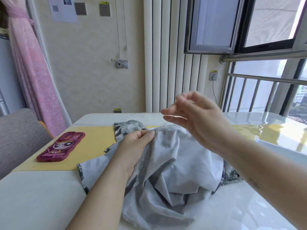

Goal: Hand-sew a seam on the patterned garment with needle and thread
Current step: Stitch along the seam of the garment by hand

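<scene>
Table (41, 196) | left hand (134, 146) fingers pinch garment (166, 171) | right hand (196, 117) raised, blurred, grip unclear

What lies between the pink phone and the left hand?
In the head view, bare yellow mat beside the phone, then the patterned edge of the garment that the left hand grips.

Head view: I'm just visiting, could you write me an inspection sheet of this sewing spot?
Surface: pale glossy table with a yellow mat.
Job's things: patterned garment bunched on the table; needle and thread too blurred to confirm.
Clutter: phone in a pink cartoon case on the mat.
Hands: left hand pinches the garment's edge; right hand raised above it, blurred, fingers curled.
Cables: cable plugged into a wall socket; two cords hang to a wall crank.
Surroundings: radiator, open window, pink curtain, grey chair.
</scene>
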Motion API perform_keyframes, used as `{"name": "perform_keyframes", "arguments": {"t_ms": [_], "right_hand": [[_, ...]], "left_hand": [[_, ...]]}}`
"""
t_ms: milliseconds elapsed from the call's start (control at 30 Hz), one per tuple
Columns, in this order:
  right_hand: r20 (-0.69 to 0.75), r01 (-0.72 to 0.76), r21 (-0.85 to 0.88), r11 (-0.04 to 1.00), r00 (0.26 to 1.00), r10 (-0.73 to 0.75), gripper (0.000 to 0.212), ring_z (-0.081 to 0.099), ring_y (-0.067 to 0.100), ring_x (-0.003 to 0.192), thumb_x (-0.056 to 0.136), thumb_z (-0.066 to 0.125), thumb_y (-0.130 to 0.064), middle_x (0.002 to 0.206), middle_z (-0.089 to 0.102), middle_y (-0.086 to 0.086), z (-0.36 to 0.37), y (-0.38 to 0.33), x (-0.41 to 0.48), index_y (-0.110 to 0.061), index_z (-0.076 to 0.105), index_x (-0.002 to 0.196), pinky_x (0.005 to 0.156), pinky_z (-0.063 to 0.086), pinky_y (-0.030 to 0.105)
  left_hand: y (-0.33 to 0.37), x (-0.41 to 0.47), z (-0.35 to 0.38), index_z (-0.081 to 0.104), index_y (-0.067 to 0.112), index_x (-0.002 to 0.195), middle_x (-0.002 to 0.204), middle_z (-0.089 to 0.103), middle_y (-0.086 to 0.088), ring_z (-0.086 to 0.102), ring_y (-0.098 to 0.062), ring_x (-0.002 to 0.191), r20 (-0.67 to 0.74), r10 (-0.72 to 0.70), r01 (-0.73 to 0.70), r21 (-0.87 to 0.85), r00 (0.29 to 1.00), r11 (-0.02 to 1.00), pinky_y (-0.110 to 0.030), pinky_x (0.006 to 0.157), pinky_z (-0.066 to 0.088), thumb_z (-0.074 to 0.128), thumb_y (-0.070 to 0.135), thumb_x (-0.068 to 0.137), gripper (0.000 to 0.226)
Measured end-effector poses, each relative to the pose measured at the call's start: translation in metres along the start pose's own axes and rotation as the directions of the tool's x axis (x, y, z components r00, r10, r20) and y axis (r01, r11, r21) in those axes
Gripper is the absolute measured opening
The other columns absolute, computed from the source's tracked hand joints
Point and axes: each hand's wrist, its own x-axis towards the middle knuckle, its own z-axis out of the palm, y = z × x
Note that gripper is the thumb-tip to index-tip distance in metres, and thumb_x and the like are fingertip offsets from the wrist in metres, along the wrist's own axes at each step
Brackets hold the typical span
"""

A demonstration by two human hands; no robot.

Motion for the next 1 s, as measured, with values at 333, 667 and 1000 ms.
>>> {"name": "perform_keyframes", "arguments": {"t_ms": [333, 667, 1000], "right_hand": [[0.025, -0.073, -0.824, 0.562, 0.986, 0.164, 0.013, 0.032, 0.004, 0.039, 0.086, 0.066, -0.031, 0.045, 0.038, -0.01, -0.003, 0.0, -0.014, -0.018, 0.064, 0.088, 0.044, 0.026, 0.014], [0.012, 0.068, -0.573, 0.816, 0.997, -0.075, 0.02, 0.026, 0.006, 0.044, 0.084, 0.069, -0.02, 0.046, 0.033, -0.007, 0.006, 0.016, -0.006, -0.009, 0.06, 0.069, 0.046, 0.023, 0.017], [0.467, -0.543, -0.458, 0.704, 0.528, 0.71, 0.013, 0.025, 0.007, 0.039, 0.09, 0.059, -0.021, 0.049, 0.022, -0.007, -0.011, -0.007, -0.016, -0.014, 0.058, 0.079, 0.062, 0.057, 0.029]], "left_hand": [[-0.001, -0.002, 0.001, 0.071, 0.006, 0.088, 0.088, 0.073, -0.017, 0.068, -0.027, 0.082, 0.031, 0.08, -0.08, -0.001, 0.996, 0.997, -0.038, 0.083, 0.052, 0.059, 0.013, 0.091, 0.014], [0.0, 0.001, -0.002, 0.071, 0.005, 0.091, 0.097, 0.072, -0.02, 0.067, -0.036, 0.098, 0.045, 0.106, -0.11, 0.097, 0.993, 0.989, -0.048, 0.097, 0.047, 0.06, 0.017, 0.091, 0.016], [-0.004, 0.003, -0.005, 0.072, 0.018, 0.07, 0.093, 0.072, -0.017, 0.065, -0.034, 0.099, -0.042, 0.093, -0.084, 0.171, 0.995, 0.982, -0.053, 0.102, 0.043, 0.066, 0.022, 0.088, 0.019]]}}
